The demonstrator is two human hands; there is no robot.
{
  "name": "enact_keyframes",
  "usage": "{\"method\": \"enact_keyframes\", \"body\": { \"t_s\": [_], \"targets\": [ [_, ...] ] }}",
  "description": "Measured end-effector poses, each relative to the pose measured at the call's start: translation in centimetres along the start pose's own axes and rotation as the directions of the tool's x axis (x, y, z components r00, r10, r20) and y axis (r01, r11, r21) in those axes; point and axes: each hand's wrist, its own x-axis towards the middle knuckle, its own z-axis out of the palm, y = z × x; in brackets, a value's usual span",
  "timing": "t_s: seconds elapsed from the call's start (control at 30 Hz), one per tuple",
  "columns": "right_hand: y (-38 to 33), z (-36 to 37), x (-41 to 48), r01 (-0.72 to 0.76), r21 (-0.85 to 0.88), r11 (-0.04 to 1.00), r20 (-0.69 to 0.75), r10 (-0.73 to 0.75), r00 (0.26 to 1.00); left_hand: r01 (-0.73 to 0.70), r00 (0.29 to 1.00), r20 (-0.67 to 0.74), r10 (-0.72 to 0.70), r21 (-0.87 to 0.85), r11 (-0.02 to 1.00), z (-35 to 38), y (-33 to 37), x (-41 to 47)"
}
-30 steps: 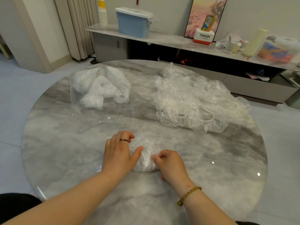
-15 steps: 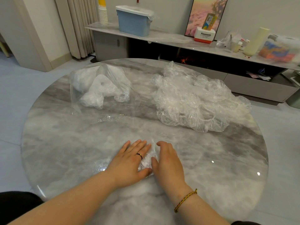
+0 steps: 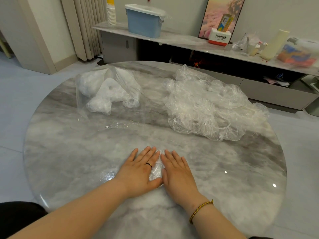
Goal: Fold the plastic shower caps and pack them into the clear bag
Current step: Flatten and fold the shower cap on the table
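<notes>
Your left hand (image 3: 139,171) and right hand (image 3: 179,171), fingers straight, flatten one shower cap (image 3: 156,172). The clear bag (image 3: 107,90), far left, holds a few; a large pile (image 3: 212,107), far right, is left to fold.

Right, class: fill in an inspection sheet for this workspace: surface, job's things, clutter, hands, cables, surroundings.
Surface: round marble table, glossy.
Job's things: one shower cap flattened near the front; clear bag far left, folded caps inside; pile of loose caps far right.
Clutter: cream bottle and plastic tub at the right end of the sideboard.
Hands: left hand and right hand flat, fingers straight, pressing the cap.
Cables: nothing seen.
Surroundings: blue bin on that sideboard, curtain, framed picture.
</notes>
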Motion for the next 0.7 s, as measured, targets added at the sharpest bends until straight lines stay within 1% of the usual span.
{"method": "enact_keyframes", "body": {
  "t_s": [0.13, 0.27, 0.37, 0.4, 0.43, 0.47, 0.5, 0.53, 0.6, 0.67, 0.7],
  "targets": [
    [0.0, -0.1, 0.2, 0.020, 0.007, 1.000, -0.010, -0.020, 1.000, -0.001, 1.000, 0.000, 0.001, 0.008, 1.000, -0.1, 0.0, 0.0],
    [0.3, -0.6, 0.0, 0.025, 0.143, 0.989, -0.048, -0.018, 0.999, 0.002, 1.000, 0.020, -0.002, -0.008, 1.000, 0.0, -0.1, -0.1],
    [0.7, -2.0, 0.0, 0.097, 0.250, 0.963, -0.162, -0.057, 0.985, 0.010, 1.000, 0.017, -0.009, -0.057, 0.998, -0.1, -0.3, -0.2],
    [0.7, -2.6, -0.2, 0.125, 0.254, 0.959, -0.155, -0.087, 0.984, 0.015, 1.000, 0.002, -0.014, -0.082, 0.997, -0.2, -0.4, -0.3],
    [0.8, -3.0, -0.4, 0.165, 0.228, 0.960, -0.129, -0.138, 0.982, 0.021, 1.000, -0.020, -0.023, -0.109, 0.994, -0.3, -0.6, -0.2],
    [0.9, -3.2, -0.6, 0.205, 0.166, 0.965, -0.081, -0.194, 0.978, 0.021, 0.999, -0.041, -0.027, -0.138, 0.990, -0.6, -0.7, -0.3],
    [1.2, -3.2, -0.7, 0.235, 0.110, 0.966, -0.010, -0.235, 0.972, 0.021, 0.997, -0.069, -0.032, -0.162, 0.987, -0.9, -0.7, -0.3],
    [1.4, -3.2, -0.8, 0.242, 0.082, 0.967, 0.026, -0.245, 0.969, 0.017, 0.995, -0.096, -0.035, -0.175, 0.984, -1.2, -0.7, -0.4],
    [2.0, -2.9, -0.5, 0.233, 0.033, 0.972, 0.001, -0.233, 0.972, -0.021, 0.988, -0.153, -0.008, -0.190, 0.981, -2.0, -0.7, -0.8],
    [1.7, -2.6, -0.4, 0.217, 0.034, 0.976, -0.071, -0.214, 0.974, -0.105, 0.976, -0.206, 0.067, -0.180, 0.978, -2.4, -0.6, -1.3],
    [1.5, -2.3, -0.3, 0.207, 0.050, 0.977, -0.128, -0.199, 0.971, -0.132, 0.972, -0.213, 0.101, -0.139, 0.981, -2.6, -0.4, -1.7]
  ]
}}
